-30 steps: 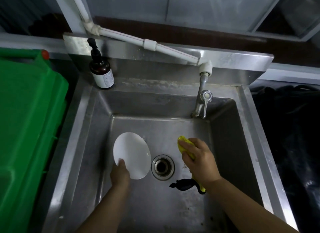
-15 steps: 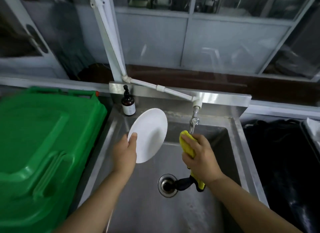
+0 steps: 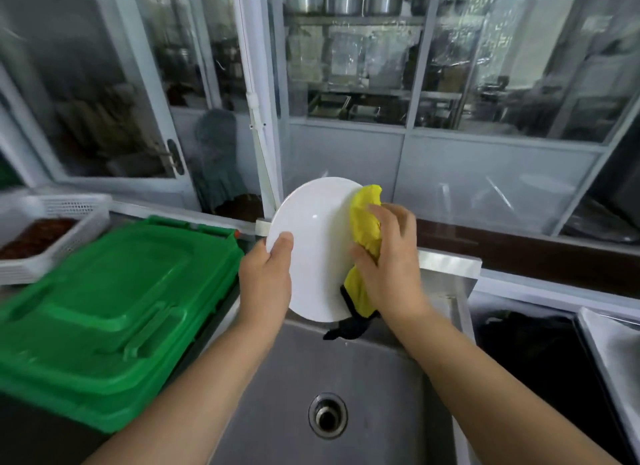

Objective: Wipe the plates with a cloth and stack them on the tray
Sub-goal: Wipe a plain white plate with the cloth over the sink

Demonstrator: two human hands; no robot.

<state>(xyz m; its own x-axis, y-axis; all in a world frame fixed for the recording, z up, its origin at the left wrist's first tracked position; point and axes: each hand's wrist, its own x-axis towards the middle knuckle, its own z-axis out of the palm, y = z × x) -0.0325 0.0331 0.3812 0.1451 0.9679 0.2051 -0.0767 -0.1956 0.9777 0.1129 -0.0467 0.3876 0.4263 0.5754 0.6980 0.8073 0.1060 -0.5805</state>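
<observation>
A round white plate is held up on edge above the steel sink, its face turned toward the camera and tilted a little. The left hand grips its lower left rim, thumb laid flat on the face, the other fingers hidden behind, so the grip is clamped on the plate. Against the plate's right side a yellow cloth is pressed by the right hand, whose fingers are curled tight around the bunched fabric; a dark corner of the cloth hangs below the plate's lower edge. The sink's drain lies straight below. Left of the sink sits a green bin lid, and beyond it a white perforated basket with something reddish-brown inside
</observation>
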